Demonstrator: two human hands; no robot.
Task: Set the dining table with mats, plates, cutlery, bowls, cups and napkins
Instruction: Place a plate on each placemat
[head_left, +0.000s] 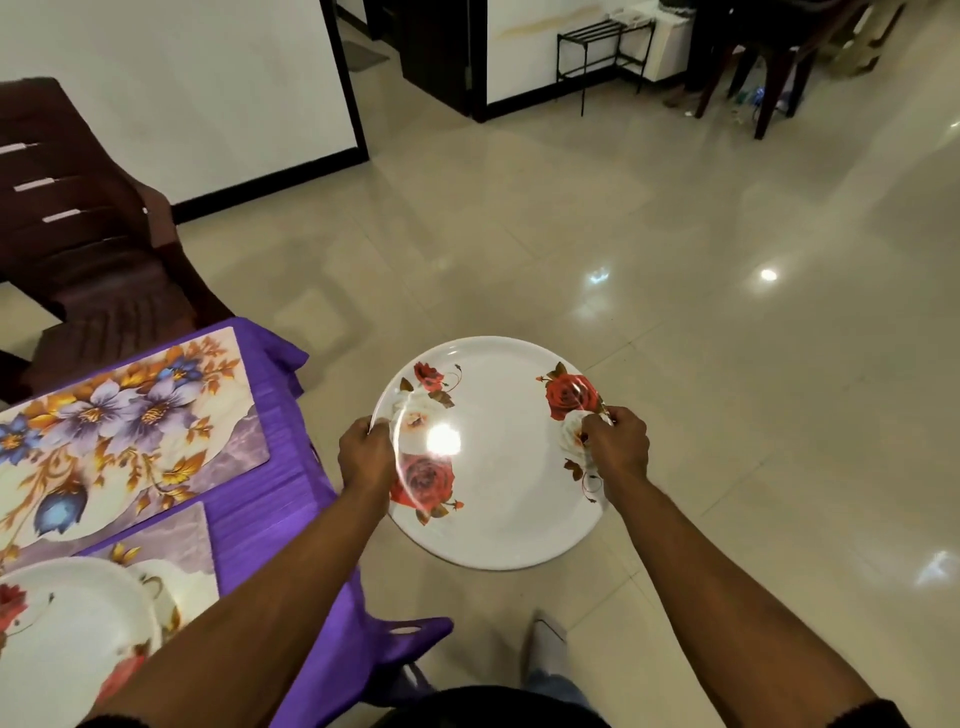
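Right now both hands pinch 1 rose-patterned plate (493, 457) at opposite edges: the left hand (366, 457) curls over the left rim, the right hand (618, 441) nips the right rim with thumb on top. Neither palm sits under the plate, so only the rim is held. It hangs roughly level over the glossy tiled floor (675, 260), right of the table corner and not above the table at all.

That is the main risk, as I judge it. A smooth glazed rim held by fingertips can slip, and a drop here would land on hard tile, not cloth. Letting go with 1 hand too early would tip the plate.

Left of the hands, the purple tablecloth (270, 493) hangs loose off the corner; a forearm or the plate's edge could snag it and drag whatever lies on it. On the cloth lie 2 floral mats: the far mat (119, 415) is bare and looks like the likely target, while the near mat (182, 545) already carries another plate (67, 634) at the lower left. Swinging across too low could knock the held plate against that one. A brown chair (88, 234) stands beyond the table, near the bare mat, and could crowd the reach
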